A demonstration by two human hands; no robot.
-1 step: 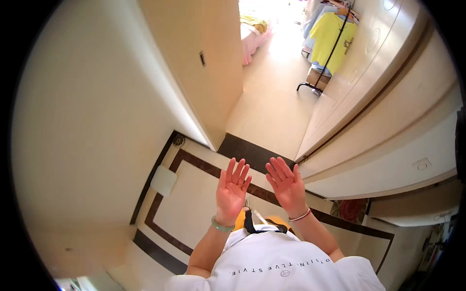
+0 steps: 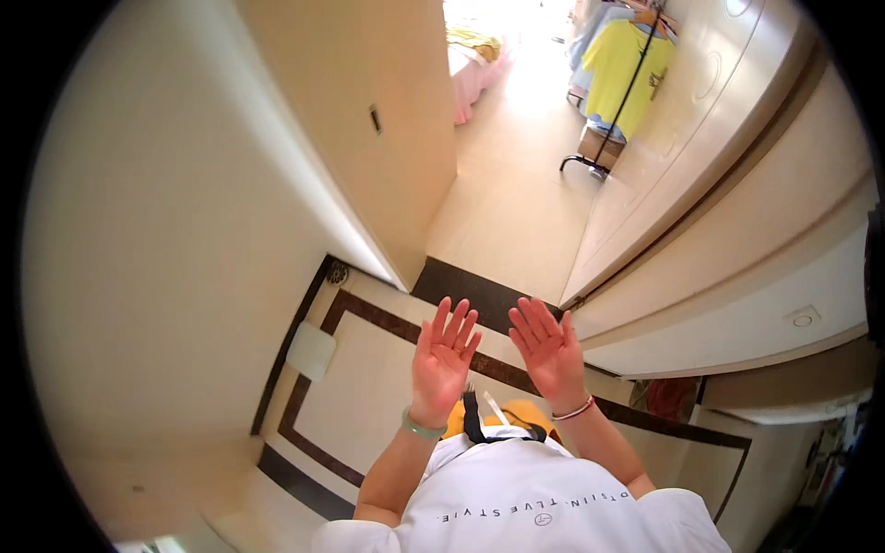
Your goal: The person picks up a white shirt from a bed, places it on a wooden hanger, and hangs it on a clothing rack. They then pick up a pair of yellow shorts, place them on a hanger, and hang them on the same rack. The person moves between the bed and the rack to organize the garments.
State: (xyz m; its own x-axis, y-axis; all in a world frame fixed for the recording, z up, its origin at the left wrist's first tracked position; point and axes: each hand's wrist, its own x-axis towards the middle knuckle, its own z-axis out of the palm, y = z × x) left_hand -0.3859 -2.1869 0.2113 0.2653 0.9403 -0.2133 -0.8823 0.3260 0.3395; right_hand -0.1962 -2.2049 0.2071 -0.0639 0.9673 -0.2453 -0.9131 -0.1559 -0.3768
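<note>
Both palms are turned up in front of my white shirt (image 2: 516, 479), fingers stretched and apart. My left hand (image 2: 442, 361) holds nothing; a pale green bangle (image 2: 422, 426) circles its wrist. Beside it, with a gap between them, my right hand (image 2: 549, 355) is likewise bare, and a thin red and silver bracelet (image 2: 573, 408) sits on that wrist. Below and between the wrists hang a black strap (image 2: 473, 417) and a thin white strip (image 2: 496, 407) against orange-yellow cloth (image 2: 527, 413). Neither hand touches any object.
A dark threshold (image 2: 479, 295) crosses the doorway ahead. An open door (image 2: 682, 138) stands at the right, near a clothes rack (image 2: 604, 152) with a yellow top (image 2: 625, 74). A pale cabinet (image 2: 369, 74) rises at the left; a white square object (image 2: 311, 350) is by the wall.
The hands keep the same open pose. The doorway and cabinet sit slightly farther left in the view, a small shift of the camera.
</note>
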